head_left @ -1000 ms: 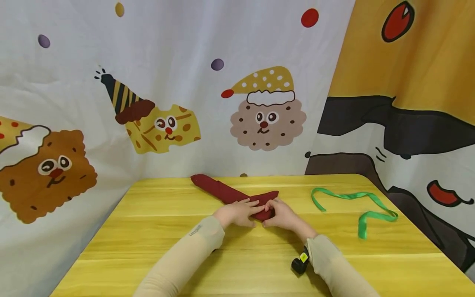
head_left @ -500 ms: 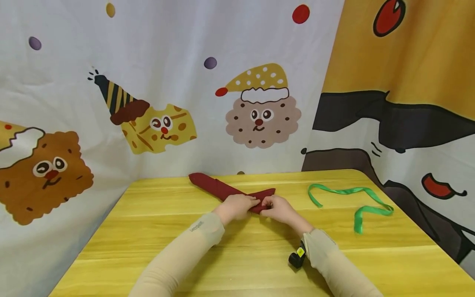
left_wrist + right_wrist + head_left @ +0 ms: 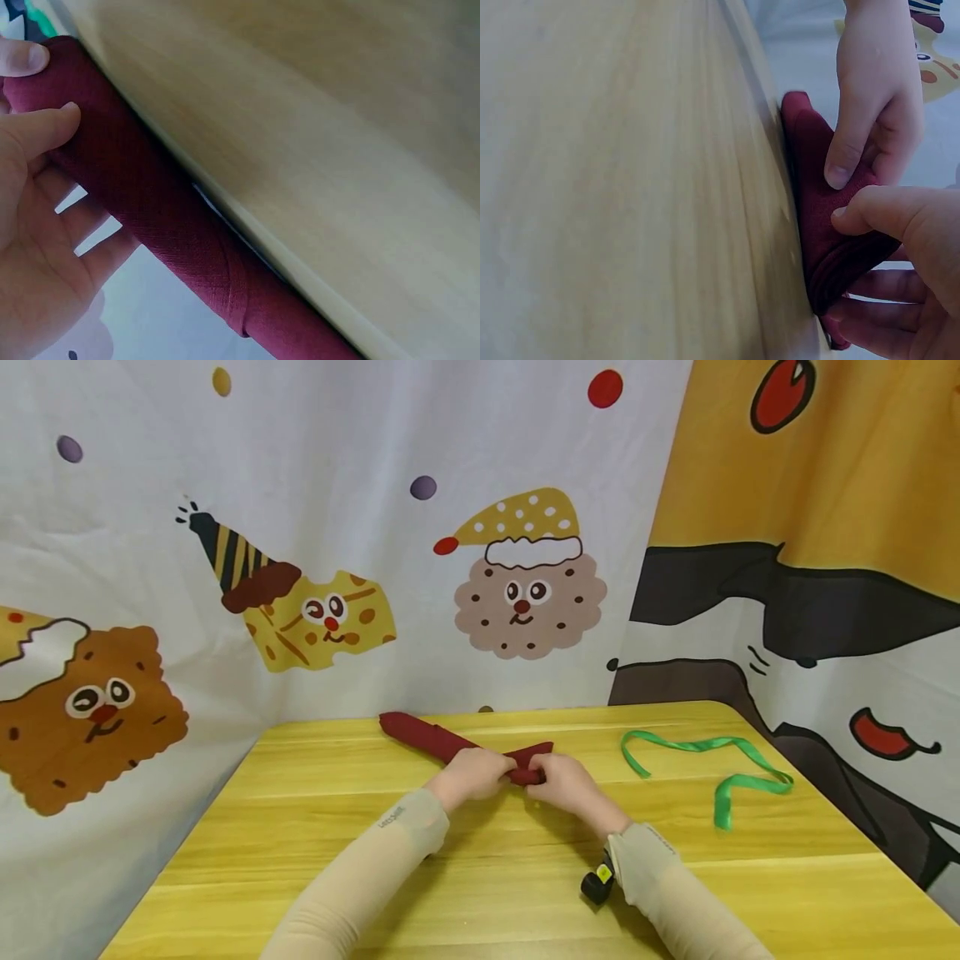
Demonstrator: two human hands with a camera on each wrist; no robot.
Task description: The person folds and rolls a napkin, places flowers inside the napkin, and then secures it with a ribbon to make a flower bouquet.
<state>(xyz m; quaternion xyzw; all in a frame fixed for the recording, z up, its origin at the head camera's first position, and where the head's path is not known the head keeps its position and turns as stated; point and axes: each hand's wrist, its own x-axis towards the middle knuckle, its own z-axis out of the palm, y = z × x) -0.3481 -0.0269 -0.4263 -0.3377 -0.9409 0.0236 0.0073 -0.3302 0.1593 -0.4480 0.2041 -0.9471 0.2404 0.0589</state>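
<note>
A dark red cloth [image 3: 423,735], folded into a long narrow roll, lies diagonally on the table, with a pointed flap sticking out to the right near its front end. My left hand [image 3: 471,775] grips the roll close to that end, thumb [image 3: 49,131] on the near side and fingers behind. Beside it my right hand [image 3: 567,787] pinches the end itself. In the right wrist view the right thumb [image 3: 877,211] presses on top of the cloth [image 3: 825,202], fingers round the layered end. Both thumbs are close together.
A loose green ribbon [image 3: 693,746] curls across the right side of the wooden table [image 3: 480,893]. A curtain [image 3: 360,435] printed with cartoon figures hangs right behind the back edge. A small black camera [image 3: 598,887] is strapped to the right wrist.
The left hand's fingers, earlier spread flat over the cloth, now curl round it. The right hand has closed further over the end, which looks more rolled up. The head view has shifted slightly.
</note>
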